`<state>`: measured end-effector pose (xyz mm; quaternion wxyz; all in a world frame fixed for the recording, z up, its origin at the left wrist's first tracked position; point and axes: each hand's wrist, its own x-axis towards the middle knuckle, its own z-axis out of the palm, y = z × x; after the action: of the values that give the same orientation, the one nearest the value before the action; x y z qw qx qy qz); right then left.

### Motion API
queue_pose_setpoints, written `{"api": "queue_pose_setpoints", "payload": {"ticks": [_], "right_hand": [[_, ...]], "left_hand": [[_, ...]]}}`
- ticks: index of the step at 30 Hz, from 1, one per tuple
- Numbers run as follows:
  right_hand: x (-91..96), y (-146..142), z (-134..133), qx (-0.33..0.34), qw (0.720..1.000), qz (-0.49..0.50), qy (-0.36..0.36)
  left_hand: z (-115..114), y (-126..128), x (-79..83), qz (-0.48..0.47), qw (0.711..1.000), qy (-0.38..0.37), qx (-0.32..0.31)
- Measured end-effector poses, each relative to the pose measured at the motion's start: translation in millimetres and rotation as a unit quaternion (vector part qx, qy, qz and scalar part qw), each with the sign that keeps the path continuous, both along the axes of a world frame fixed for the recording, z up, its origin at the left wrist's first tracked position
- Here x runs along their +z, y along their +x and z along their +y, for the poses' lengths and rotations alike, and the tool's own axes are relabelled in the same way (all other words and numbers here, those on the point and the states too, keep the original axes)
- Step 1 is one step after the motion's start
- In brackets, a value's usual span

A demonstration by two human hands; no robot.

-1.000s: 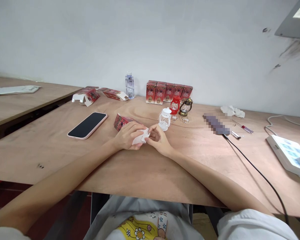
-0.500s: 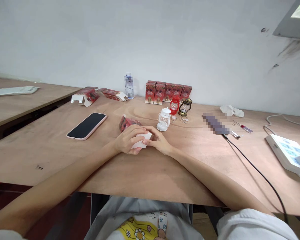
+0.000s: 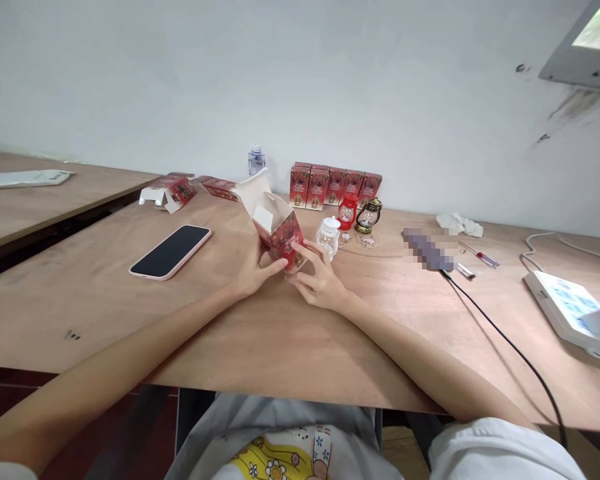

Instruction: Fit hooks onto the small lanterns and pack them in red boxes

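Note:
A small red printed carton [image 3: 279, 227] stands tilted on the wooden table [image 3: 260, 333], its white top flaps open toward the upper left. My left hand [image 3: 253, 271] grips its lower left side with thumb and fingers. My right hand [image 3: 318, 277] pinches its lower right corner. Just behind the carton sits a small white lantern [image 3: 327, 236].
A pink-cased phone [image 3: 170, 250] lies face up to the left. A row of several red boxes [image 3: 335, 184], a red lantern [image 3: 347, 211] and a dark lantern [image 3: 369, 215] stand by the wall. Flattened cartons [image 3: 173, 190], a water bottle [image 3: 255, 159], a black cable [image 3: 500, 333] and a white device [image 3: 570, 307] are also there.
The carton lay flat under both hands with its white end toward me. It has been swung upright, open flaps up, and both hands now hold its base.

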<state>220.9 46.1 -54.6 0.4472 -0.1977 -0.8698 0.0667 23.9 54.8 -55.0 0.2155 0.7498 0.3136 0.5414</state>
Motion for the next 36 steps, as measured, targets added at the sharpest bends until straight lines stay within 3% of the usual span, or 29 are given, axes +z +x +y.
{"api": "queue_pose_setpoints", "payload": {"ticks": [3,5,9,12,18,23,26,30,33,36], "right_hand": [[0.5,0.3,-2.0,-0.021,0.999,-0.019,0.027],[0.7,-0.2,-3.2,-0.1,0.994,0.024,0.042],[1.3,3.4,4.5,-0.288,0.949,0.116,0.051],[1.0,11.3,19.5,-0.33,0.934,0.137,-0.008],[-4.8,25.8,43.1,-0.238,0.939,0.162,-0.19],[0.3,26.5,47.0,-0.183,0.929,0.256,-0.194],[22.7,27.9,47.6,-0.16,0.927,0.31,-0.135],[68.6,33.7,40.9,-0.144,0.931,0.328,-0.067],[96.5,34.5,25.0,-0.079,0.949,0.292,-0.094],[108.9,27.7,4.5,-0.035,0.966,0.21,-0.147]], "left_hand": [[4.5,-0.8,0.7,-0.035,0.997,-0.037,0.06],[4.3,-1.4,3.4,-0.034,0.995,-0.07,0.067],[0.4,-1.8,7.5,-0.015,0.994,-0.101,0.037],[-1.4,-1.8,8.6,0.002,0.996,-0.077,0.036],[-3.7,0.1,10.4,0.032,0.999,-0.022,0.013],[-6.5,2.0,11.1,0.015,0.998,-0.054,0.003],[-5.6,1.9,9.4,0.009,0.998,-0.054,0.002],[-3.3,1.1,6.4,0.016,0.999,-0.04,0.011],[-3.9,2.1,6.5,0.023,0.999,-0.033,0.017],[-7.0,4.7,10.0,0.036,0.998,-0.035,0.03]]}}
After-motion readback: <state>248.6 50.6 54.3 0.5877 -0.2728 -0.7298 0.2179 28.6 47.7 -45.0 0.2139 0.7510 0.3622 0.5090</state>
